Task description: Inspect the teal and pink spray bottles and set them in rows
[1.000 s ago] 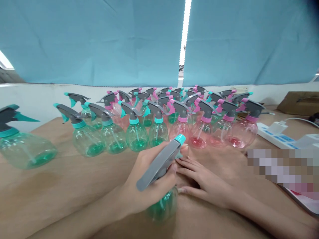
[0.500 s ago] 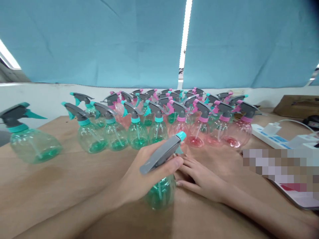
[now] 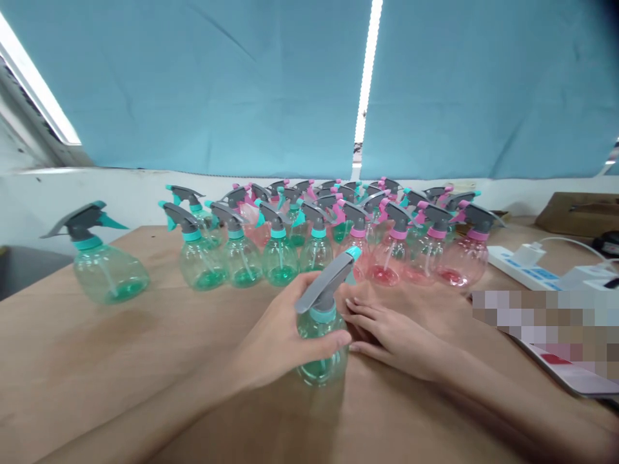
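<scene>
Head view: left hand around a green spray bottle, right hand lying beside it

Left hand (image 3: pixel 280 341): grasping the green spray bottle (image 3: pixel 320 322), thumb across the near side of its body below the teal collar, other fingers mostly hidden behind. Bottle roughly upright, in front of the person on the wooden table (image 3: pixel 72 361); whether its base bears fully on the surface, cannot tell. Grey trigger head, teal nozzle aimed away and to the right.

Right hand (image 3: pixel 399 338): grasping nothing; palm down, fingers slightly spread, tips just beside the bottle. Contact with it unclear.

Beyond the hands: front row of four green bottles (image 3: pixel 280 267) at left, four pink bottles (image 3: pixel 387 261) at right; further mixed bottles behind. One separate green bottle (image 3: pixel 109 274) stands far left, trigger reversed relative to the row. Right side: white power strip (image 3: pixel 525 269) with plugs, near a pixelated patch.
</scene>
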Demonstrator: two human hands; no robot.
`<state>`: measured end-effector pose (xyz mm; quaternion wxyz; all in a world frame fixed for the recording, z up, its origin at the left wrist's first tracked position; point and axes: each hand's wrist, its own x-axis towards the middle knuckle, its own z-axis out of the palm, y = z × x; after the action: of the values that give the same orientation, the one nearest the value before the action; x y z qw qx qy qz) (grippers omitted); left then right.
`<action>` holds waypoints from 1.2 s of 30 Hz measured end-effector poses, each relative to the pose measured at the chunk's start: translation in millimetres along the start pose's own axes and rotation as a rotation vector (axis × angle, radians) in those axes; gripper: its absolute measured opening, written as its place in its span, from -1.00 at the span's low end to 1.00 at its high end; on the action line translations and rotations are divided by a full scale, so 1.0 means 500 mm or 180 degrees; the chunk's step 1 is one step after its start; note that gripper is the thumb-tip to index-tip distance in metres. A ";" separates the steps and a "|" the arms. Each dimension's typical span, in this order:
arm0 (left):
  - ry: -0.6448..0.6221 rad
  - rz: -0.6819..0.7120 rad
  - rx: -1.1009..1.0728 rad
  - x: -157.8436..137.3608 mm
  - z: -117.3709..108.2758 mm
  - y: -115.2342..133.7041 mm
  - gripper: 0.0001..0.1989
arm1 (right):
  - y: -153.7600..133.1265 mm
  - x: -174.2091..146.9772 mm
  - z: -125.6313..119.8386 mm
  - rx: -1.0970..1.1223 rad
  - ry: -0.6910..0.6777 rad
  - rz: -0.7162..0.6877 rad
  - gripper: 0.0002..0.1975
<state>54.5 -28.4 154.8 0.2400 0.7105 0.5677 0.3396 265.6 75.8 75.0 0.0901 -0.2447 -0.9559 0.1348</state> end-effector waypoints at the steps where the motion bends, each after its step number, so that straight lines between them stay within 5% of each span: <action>1: 0.0007 -0.0034 -0.0023 -0.007 0.002 -0.007 -0.45 | -0.003 0.001 -0.004 -0.0021 -0.0043 0.0027 -0.39; 7: 0.0203 -0.0188 -0.0004 -0.036 0.016 -0.041 -0.53 | -0.026 0.015 -0.022 -0.0066 -0.0190 -0.0091 -0.66; 12: 0.0309 -0.0039 0.0082 -0.067 -0.015 -0.056 -0.55 | -0.050 0.048 -0.031 -0.0074 -0.0213 -0.0166 -0.76; 20: 0.1117 0.0046 0.1235 -0.165 -0.126 -0.154 -0.58 | -0.118 0.148 -0.037 -0.0220 -0.0175 -0.0366 -0.66; 25: 0.1879 -0.0731 0.1522 -0.212 -0.221 -0.216 -0.47 | -0.207 0.216 -0.045 0.0333 0.0094 -0.0386 -0.69; 29: 0.1623 -0.1147 0.1395 -0.224 -0.297 -0.242 -0.52 | -0.267 0.291 -0.038 0.0697 0.0445 -0.0417 -0.66; 36: 0.1864 -0.1394 0.1536 -0.202 -0.365 -0.283 -0.50 | -0.336 0.401 -0.031 0.0627 0.0690 -0.0081 -0.44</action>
<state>-187.0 -100.4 150.5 -0.0376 0.4828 0.8121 0.3255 21.6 36.0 161.6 0.2182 -0.2357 -0.9257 0.1996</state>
